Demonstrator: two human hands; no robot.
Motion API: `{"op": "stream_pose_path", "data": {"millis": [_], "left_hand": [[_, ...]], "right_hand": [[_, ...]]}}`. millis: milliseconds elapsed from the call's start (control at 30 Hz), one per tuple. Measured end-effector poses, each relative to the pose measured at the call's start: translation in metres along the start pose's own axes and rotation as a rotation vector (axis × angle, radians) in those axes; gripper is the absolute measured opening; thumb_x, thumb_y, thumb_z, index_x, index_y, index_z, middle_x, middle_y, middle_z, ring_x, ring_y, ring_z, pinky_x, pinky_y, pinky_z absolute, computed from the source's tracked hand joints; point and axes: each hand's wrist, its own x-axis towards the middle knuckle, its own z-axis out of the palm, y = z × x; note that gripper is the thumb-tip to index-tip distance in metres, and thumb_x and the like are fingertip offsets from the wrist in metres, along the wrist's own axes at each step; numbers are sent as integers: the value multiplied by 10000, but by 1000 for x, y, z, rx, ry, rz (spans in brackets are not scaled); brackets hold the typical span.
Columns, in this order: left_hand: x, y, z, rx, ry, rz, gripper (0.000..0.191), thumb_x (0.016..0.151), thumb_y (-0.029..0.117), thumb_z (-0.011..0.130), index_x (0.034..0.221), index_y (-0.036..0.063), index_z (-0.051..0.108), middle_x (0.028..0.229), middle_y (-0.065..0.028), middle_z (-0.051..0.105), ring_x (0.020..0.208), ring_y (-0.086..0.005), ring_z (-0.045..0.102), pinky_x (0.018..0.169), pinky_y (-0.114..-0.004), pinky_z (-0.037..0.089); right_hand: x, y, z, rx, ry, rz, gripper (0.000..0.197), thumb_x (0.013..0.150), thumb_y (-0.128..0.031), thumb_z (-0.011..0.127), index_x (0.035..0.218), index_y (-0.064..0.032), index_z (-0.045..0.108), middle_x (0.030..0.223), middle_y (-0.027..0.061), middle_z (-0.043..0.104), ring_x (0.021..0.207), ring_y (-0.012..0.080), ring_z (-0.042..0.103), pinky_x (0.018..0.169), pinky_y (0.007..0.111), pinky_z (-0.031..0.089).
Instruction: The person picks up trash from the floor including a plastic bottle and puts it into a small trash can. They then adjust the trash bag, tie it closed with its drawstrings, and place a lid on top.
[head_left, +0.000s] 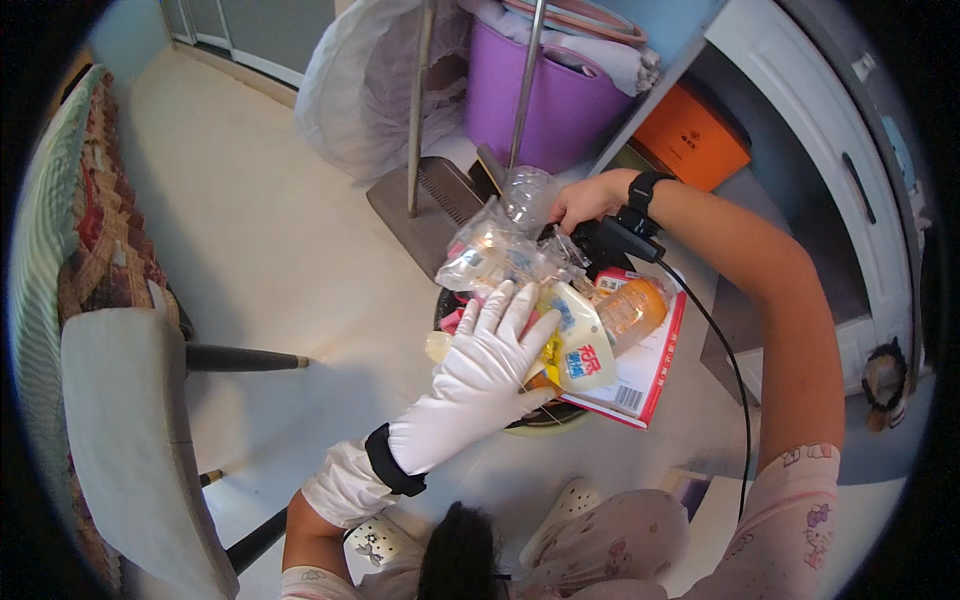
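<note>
My left hand (487, 360), in a white glove with a black wrist strap, lies spread on top of a heap of packaging in a round bin (551, 426). Under and beside its fingers are a clear plastic wrapper (487, 259), a cream and yellow pouch (585, 345) and some pink packaging. My bare right hand (589, 201), strapped with a small black device, reaches to the bin's far side by black plastic (589, 244); its fingertips are partly hidden. A clear plastic cup (529, 196) touches it. An orange-capped bottle (631, 307) and a red-edged white box (637, 394) stick out on the right.
A dustpan (427, 202) stands behind the bin, near a purple tub (544, 105) and a white bag (360, 97). An open cabinet (817, 82) with an orange box (694, 139) is at right. A grey chair (131, 442) stands left; a cable hangs from the wrist device.
</note>
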Motion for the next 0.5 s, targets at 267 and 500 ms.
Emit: {"op": "stream_pose_path", "data": {"millis": [267, 500], "left_hand": [[-1, -4, -3, -54, 4, 29, 754, 704, 402, 715, 1328, 88, 429, 1371, -243, 372, 1276, -417, 348, 1081, -487, 261], [-2, -1, -4, 14, 4, -37, 844, 652, 428, 745, 1360, 125, 400, 1418, -235, 306, 1306, -418, 306, 1068, -533, 240]], "right_hand": [[-15, -21, -28, 739, 394, -208, 441, 879, -186, 427, 1318, -150, 446, 1276, 71, 489, 1135, 222, 518, 905, 465, 464], [-5, -47, -16, 362, 299, -148, 448, 894, -483, 517, 998, -52, 579, 882, 31, 546, 760, 146, 529, 696, 320, 479]]}}
